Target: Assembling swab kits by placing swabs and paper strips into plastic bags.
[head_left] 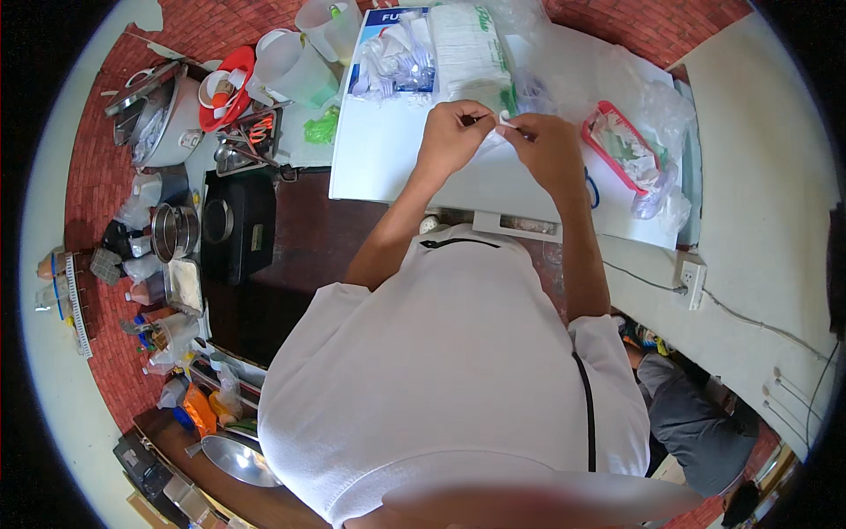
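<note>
Above the white table, my left hand and my right hand come close together. The fingertips of both are pinched on a small, thin white piece that looks like a twisted paper napkin. Most of it is hidden by the fingers. Just beyond my hands lies a plastic pack of white paper napkins. Left of the pack, a pile of clear plastic forks and white napkins rests on a blue and white sheet.
A red basket holding white wrapped pieces stands to the right, beside crumpled clear plastic bags. Translucent pitchers and a green plastic bag are at the left. A black stove stands farther left. Another person's leg shows at lower right.
</note>
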A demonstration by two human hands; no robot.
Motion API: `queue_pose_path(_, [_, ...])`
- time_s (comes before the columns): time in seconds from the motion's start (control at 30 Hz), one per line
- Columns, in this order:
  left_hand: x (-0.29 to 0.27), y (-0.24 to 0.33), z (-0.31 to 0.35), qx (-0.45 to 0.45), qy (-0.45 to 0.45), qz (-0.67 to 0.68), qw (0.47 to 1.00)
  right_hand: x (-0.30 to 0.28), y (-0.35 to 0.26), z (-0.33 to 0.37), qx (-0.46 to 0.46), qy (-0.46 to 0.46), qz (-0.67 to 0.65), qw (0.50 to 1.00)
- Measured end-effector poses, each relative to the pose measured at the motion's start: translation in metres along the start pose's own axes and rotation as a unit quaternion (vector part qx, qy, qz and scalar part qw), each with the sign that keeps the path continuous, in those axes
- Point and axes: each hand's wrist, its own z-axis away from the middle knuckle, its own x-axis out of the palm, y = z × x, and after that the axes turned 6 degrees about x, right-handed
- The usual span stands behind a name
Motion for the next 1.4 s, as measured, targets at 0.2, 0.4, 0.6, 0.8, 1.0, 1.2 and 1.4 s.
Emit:
queue_pose_path(0.2, [-0.015,0.004,-0.004,-0.018,-0.033,0.096,0.995,-0.015,0.000,0.002,-0.117,0.091,-0.066,0.987])
queue_pose_path(0.4, [-0.030,0.011,-0.015,-0.002,-0.171,0.100,0.980,-0.012,0.024,-0.017,-0.168,-0.120,-0.181,0.962])
queue_pose_path(0.6, [-0.031,0.026,-0.021,0.009,-0.159,0.082,0.984,-0.007,0.032,-0.025,-0.090,-0.142,-0.207,0.964])
queue_pose_path(0.8, [-0.024,0.019,-0.020,0.092,-0.073,0.109,0.987,-0.003,0.029,-0.027,-0.012,-0.025,-0.207,0.978])
queue_pose_path(1.0, [-0.014,0.029,-0.023,0.154,-0.065,0.077,0.983,0.000,0.025,-0.028,-0.025,-0.016,-0.332,0.943])
queue_pose_path(1.2, [-0.020,0.033,-0.032,0.290,-0.039,-0.091,0.952,0.009,0.031,-0.033,-0.046,0.010,-0.389,0.920])
queue_pose_path(1.4, [-0.021,0.038,-0.032,0.329,-0.058,-0.202,0.921,0.013,0.032,-0.035,-0.037,0.020,-0.427,0.903])
